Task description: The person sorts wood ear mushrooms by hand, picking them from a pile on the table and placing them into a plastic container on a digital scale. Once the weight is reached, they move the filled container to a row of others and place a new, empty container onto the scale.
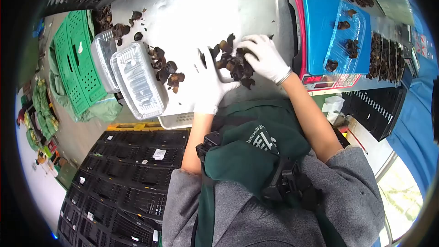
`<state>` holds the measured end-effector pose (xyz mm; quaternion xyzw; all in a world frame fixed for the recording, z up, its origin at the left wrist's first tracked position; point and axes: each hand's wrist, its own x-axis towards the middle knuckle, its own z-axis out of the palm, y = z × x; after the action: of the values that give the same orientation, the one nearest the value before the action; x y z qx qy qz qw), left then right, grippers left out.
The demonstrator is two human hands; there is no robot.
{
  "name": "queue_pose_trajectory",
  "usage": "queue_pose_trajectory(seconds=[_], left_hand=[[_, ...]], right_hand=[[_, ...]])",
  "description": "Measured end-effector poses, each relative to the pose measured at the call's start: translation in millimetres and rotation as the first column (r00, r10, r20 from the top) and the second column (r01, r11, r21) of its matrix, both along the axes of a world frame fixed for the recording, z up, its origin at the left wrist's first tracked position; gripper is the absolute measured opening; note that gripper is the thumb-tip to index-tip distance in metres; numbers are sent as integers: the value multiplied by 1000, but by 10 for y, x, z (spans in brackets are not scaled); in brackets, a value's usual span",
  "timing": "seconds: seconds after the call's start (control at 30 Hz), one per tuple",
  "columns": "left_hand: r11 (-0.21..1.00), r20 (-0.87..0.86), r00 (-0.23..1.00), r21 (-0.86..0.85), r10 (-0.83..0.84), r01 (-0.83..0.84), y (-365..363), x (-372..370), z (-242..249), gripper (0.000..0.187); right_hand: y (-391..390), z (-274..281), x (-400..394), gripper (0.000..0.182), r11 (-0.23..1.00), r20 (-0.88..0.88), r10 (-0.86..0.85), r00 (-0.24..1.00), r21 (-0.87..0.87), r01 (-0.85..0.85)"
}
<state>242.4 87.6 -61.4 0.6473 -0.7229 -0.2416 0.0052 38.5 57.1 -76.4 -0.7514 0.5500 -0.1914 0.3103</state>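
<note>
A small heap of dark brown wood ear mushrooms (238,66) lies on the metal table between my two white-gloved hands. My left hand (209,84) is open at the heap's left side, fingers stretched forward and thumb spread along its near edge. From the right, my right hand (266,60) curls over the heap, with pieces of mushroom between its bent fingers and thumb. How firmly it grips them is partly hidden. More wood ear mushrooms (168,71) lie loose to the left, beside a clear plastic tray (138,80).
On the right, a digital scale (313,32) with a blue platform carries a clear plastic lid (345,41) and several mushroom pieces. Filled packs (386,57) stand beyond it. Black crates (123,174) are stacked at lower left, and a green crate (77,61) stands farther left.
</note>
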Motion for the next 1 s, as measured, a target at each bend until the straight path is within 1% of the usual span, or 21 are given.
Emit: queue_pose_trajectory(seconds=[0.03,0.07,0.1,0.17,0.2,0.23,0.3,0.33,0.37,0.43,0.47,0.57,0.6,0.7,0.73,0.77,0.83,0.87,0.97,1.0], left_hand=[[999,-109,994,-30,20,-23,-39,-66,3,137],[1000,-140,990,20,19,-17,-51,-111,-56,138],[1000,-123,992,27,12,-9,-100,-136,-64,137],[999,-85,996,39,-2,5,-253,-164,-34,135],[994,-43,999,108,9,-4,-339,-190,8,132],[996,-56,998,87,-11,16,-394,-184,6,131],[997,-83,995,47,-50,54,-477,-126,2,129],[999,-123,991,-14,-43,42,-497,-122,-3,122],[995,-75,992,-16,-97,96,-522,-147,8,118],[981,20,981,-5,-192,192,-545,-189,52,111],[979,2,980,40,-199,198,-545,-212,66,102],[962,6,963,48,-269,269,-452,-178,176,97],[952,22,954,66,-300,298,-409,-133,205,96],[946,-123,939,15,-321,325,-353,-5,275,96],[956,-239,926,-34,-291,291,-397,52,132,96],[961,-196,941,-90,-276,263,-414,82,13,99],[956,-112,965,-201,-238,212,-438,95,-68,104],[967,-54,977,-159,-208,197,-430,82,-97,116],[947,33,946,35,-322,321,-413,-73,145,124],[931,86,928,79,-362,356,-377,-125,166,129]], right_hand=[[37,34,17,29,999,43,-45,998,-4,45],[22,4,15,28,997,90,-76,993,-9,77],[-15,-43,5,28,994,138,-106,985,-12,109],[-159,-24,-16,29,973,46,-193,980,-119,197],[-241,-17,-31,30,955,4,-240,971,-176,237],[-308,-32,-42,31,923,-79,-339,937,-220,316],[-409,-59,-79,35,835,-229,-526,819,-321,447],[-368,-138,-119,41,868,-302,-494,815,-219,445],[-297,-174,-127,42,898,-333,-437,835,-120,423],[-101,-160,-106,40,976,-397,-217,892,-92,197],[-1,-116,-96,40,988,-336,-146,930,-9,152],[194,41,-206,40,986,-81,-12,997,167,25],[247,91,-257,46,979,-54,-7,999,202,18],[348,318,-297,55,982,-227,-157,961,65,176],[369,319,-319,86,980,-277,-170,946,56,192],[385,342,-319,96,955,-287,-183,940,177,240],[393,500,-253,116,854,-308,-205,929,407,324],[402,438,-234,136,844,-382,-127,916,444,302],[362,420,-44,136,834,-487,-47,872,462,303],[374,352,35,138,856,-481,-72,874,421,302]])
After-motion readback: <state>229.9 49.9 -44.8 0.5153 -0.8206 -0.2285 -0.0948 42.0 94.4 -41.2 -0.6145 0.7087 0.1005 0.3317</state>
